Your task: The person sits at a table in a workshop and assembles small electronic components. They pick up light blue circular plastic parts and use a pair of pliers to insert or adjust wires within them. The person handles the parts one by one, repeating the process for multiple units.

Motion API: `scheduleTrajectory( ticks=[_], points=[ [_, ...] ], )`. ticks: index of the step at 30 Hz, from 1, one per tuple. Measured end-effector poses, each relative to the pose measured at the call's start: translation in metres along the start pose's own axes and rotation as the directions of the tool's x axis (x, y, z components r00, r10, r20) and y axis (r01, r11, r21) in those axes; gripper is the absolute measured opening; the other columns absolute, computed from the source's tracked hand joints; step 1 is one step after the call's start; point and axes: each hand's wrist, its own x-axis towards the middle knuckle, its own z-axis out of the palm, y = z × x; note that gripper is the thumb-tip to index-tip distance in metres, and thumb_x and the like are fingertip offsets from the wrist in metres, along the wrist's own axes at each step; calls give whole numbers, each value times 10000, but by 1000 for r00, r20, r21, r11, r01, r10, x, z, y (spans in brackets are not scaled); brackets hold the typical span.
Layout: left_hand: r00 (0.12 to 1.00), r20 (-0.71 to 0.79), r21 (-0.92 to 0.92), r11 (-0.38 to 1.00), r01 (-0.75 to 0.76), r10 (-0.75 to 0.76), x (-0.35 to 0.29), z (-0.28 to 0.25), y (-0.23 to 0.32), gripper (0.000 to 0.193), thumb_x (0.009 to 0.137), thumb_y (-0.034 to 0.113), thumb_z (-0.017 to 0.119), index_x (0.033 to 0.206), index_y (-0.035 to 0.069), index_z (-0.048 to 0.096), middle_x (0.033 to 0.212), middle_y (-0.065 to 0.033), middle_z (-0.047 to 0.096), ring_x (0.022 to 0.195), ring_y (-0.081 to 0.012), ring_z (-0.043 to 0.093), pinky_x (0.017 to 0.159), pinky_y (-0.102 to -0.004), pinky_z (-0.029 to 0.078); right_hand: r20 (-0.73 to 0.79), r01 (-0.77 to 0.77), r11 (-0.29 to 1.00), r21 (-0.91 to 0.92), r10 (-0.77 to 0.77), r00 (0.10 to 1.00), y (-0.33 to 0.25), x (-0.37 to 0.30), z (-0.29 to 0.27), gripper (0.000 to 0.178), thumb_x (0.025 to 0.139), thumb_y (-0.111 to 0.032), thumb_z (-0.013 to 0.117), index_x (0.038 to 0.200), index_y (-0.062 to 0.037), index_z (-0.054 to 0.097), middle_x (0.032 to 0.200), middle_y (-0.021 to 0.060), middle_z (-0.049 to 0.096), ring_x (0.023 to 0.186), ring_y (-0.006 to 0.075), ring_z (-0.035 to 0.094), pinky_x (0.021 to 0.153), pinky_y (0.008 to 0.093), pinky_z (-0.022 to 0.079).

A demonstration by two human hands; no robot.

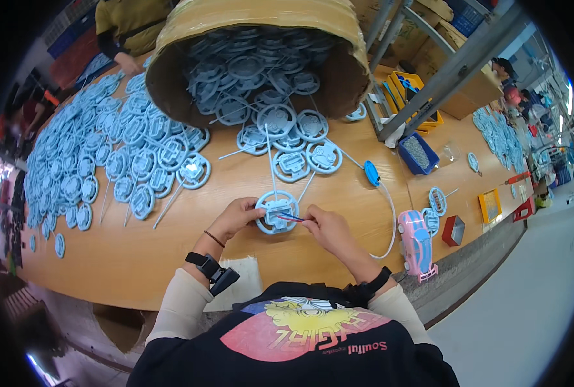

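Note:
In front of me on the wooden table lies a light blue toy steering wheel (276,226) with a thin rod running away from it. My left hand (238,216) pinches its rim from the left side. Closed on a thin red-and-blue strand (291,218), my right hand (324,227) is at the wheel's right edge. The strand reaches over the wheel's middle, and whether it is wires or a slim tool I cannot make out. Just beyond are more such wheels (291,166), some with rods pointing toward me.
A large cardboard drum (171,97) lies tipped, spilling wheels. More wheels (87,148) are heaped at left, near another person's hand (128,64). To the right are a metal frame (442,84), a blue bin (418,153), a white cable (392,219) and a pink toy car (416,242).

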Motion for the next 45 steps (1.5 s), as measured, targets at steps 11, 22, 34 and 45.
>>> scheduleTrajectory(
  ticks=[11, 22, 34, 45],
  points=[
    [995, -33, -190, 977, -100, 95, -29, 24, 20, 311, 882, 175, 534, 1138, 0, 521, 904, -59, 615, 755, -142, 620, 695, -298, 539, 119, 24, 987, 158, -43, 992, -7, -7, -15, 124, 782, -167, 604, 812, -57, 554, 676, 143, 584, 639, 319, 564, 574, 390, 423],
    [987, -10, -402, 904, -149, 158, -35, 32, 10, 326, 909, 288, 484, 1060, 7, 554, 861, -40, 600, 740, -138, 603, 682, -290, 529, 121, 67, 953, 296, -107, 987, 3, -11, -20, 102, 805, -128, 599, 822, -37, 557, 648, 76, 583, 569, 159, 540, 542, 285, 418],
    [992, -23, -505, 855, -119, 124, -41, 31, -33, 384, 938, 312, 408, 1170, 12, 470, 1085, -88, 573, 962, -171, 573, 844, -309, 468, 93, 126, 968, 217, -149, 984, 2, -15, 22, 142, 767, -192, 600, 812, -67, 550, 716, 127, 607, 680, 333, 580, 600, 415, 433],
    [847, -496, -742, 414, -528, 191, -27, -127, 55, 468, 932, 267, 413, 1307, 8, 308, 1257, -149, 472, 1192, -287, 429, 960, -354, 373, 99, -49, 935, 351, 15, 995, 18, -15, 16, 153, 789, -181, 593, 830, -42, 544, 725, 144, 611, 689, 305, 600, 608, 375, 456]
  ],
)
